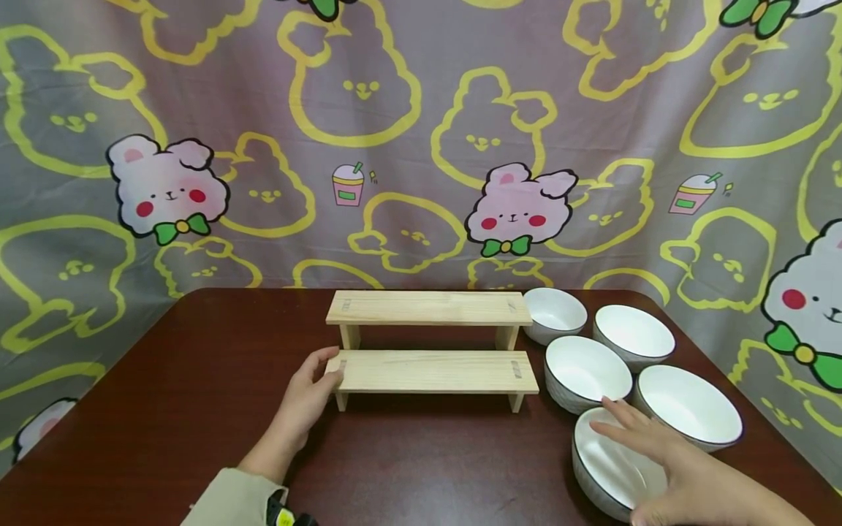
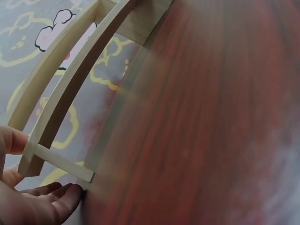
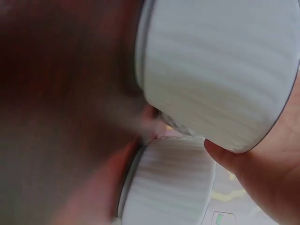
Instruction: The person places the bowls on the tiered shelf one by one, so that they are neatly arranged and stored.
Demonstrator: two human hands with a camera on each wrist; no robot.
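A two-tier wooden shelf (image 1: 430, 371) stands on the table, its upper board behind the lower one. My left hand (image 1: 308, 398) holds the left end of the lower board; the left wrist view shows its fingers (image 2: 65, 201) beside the short leg. At the right, my right hand (image 1: 684, 460) spreads over the nearest white bowl (image 1: 601, 486), fingers over the far rim and thumb by the near side. The bowl stands upright, its ribbed outside (image 3: 215, 61) filling much of the right wrist view. There a fingertip (image 3: 218, 152) lies right at the rim.
Several more white bowls with dark rims stand behind the nearest one, including a middle bowl (image 1: 588, 372), a right bowl (image 1: 691, 405) and a back bowl (image 1: 555, 310) beside the shelf. A patterned cloth (image 1: 408, 241) hangs behind the dark brown table (image 1: 164, 394).
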